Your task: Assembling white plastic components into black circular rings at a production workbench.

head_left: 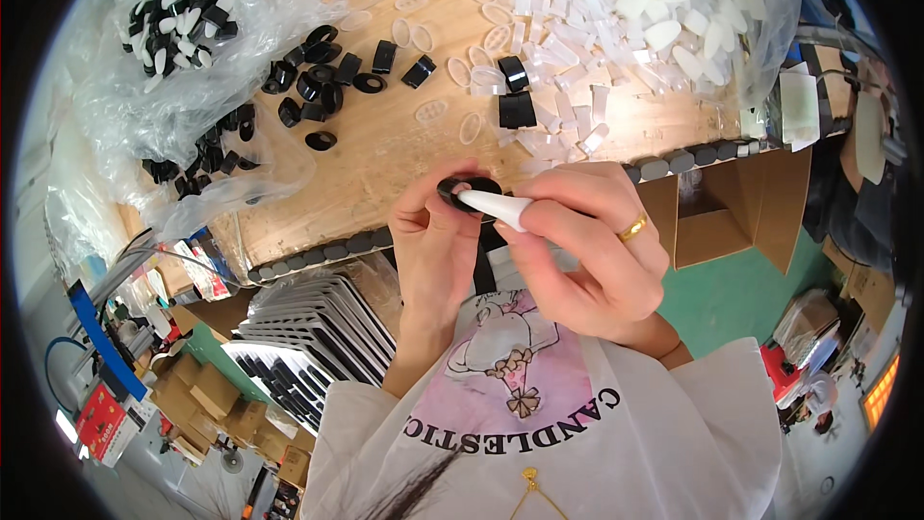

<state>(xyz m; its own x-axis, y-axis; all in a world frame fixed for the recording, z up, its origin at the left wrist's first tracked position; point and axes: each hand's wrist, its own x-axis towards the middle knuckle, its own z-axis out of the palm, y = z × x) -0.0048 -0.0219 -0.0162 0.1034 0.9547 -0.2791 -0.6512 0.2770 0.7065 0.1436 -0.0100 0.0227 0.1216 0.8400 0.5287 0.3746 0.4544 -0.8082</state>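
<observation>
A black oval cap (469,191) sits pinched in the fingers (423,207) of the left hand (435,246), held just above the near edge of the wooden surface (385,149). The right hand (582,250) closes around a white tapered piece (496,206), its narrow tip pressed into the cap's opening; a gold ring (633,227) shows on one finger. Both hands are shut on their parts, and the two parts touch.

Judging by how things lie, this looks like one fitting in the middle of a long run. A row of finished dark ovals (688,160) lines the surface's near edge, roughly seven on the right stretch and about as many on the left, though some are hidden behind the hands. Much is left: about a dozen loose black caps (322,77) lie in a cluster on the surface, with two more black pieces (515,91) standing near the clear parts. Clear oval inserts (428,114) lie scattered, well over twenty, too many and too overlapped to count exactly. A clear bag of white pieces (664,10) at the upper right and a bag of black and white pieces (183,0) at the upper left hold many more, uncountable here.

Below the surface, stacked dark trays (318,323) and an open cardboard box (731,207) stand near.
</observation>
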